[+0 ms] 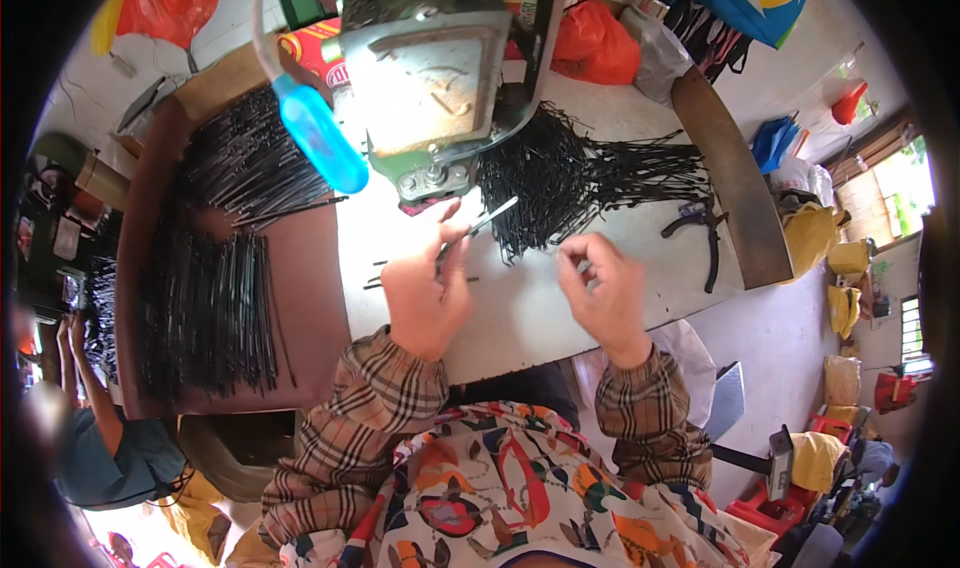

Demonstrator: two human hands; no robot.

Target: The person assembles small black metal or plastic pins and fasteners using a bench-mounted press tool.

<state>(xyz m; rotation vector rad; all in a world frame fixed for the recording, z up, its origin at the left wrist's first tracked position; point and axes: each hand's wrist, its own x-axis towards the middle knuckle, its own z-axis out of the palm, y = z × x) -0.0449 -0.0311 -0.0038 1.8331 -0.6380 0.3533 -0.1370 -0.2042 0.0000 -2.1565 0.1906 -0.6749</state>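
Observation:
Just below the head of a green machine point(430, 158), my left hand point(428, 293) pinches a thin rod point(497, 214) that slants up to the right and shines pale near its tip. To the right, my right hand point(608, 293) is closed, thumb against curled fingers; whatever is in them, if anything, is too small to make out. Beyond it, a tangled heap of black, thin bent rods point(545, 183) spreads over the white tabletop point(545, 323). A few short dark rods point(375, 276) lie beside my left hand.
Straight black rods are piled at the left, in a far bundle point(245, 158) and a near bundle point(205, 313). Black-handled pliers point(703, 233) lie at the right, inside a raised brown edge point(735, 183). A blue-white lamp point(325, 138) hangs by the machine. Another person point(120, 443) sits at far left.

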